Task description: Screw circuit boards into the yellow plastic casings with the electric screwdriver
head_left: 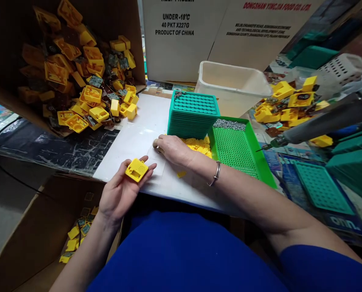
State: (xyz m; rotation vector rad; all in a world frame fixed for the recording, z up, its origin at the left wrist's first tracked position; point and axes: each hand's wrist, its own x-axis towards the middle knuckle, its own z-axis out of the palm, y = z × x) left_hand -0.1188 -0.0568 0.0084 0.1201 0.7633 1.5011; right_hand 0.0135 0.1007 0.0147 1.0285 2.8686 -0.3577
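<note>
My left hand [120,190] lies palm up at the near edge of the white work board [138,138] and holds a small yellow plastic housing [136,169] with a perforated face. My right hand [172,149] rests knuckles up on the board just beyond it, fingers curled beside a small pale round part [155,143]; whether it grips that part is unclear. A heap of small yellow pieces [199,145] lies right behind my right hand, and one loose yellow chip [181,174] sits by my wrist.
A tipped cardboard box [77,81] spills yellow housings at the left. A stack of teal trays [193,115], a green perforated tray [238,148] with screws, a white tub [232,87] and a hanging electric screwdriver [317,123] stand to the right. A floor box [47,227] holds more housings.
</note>
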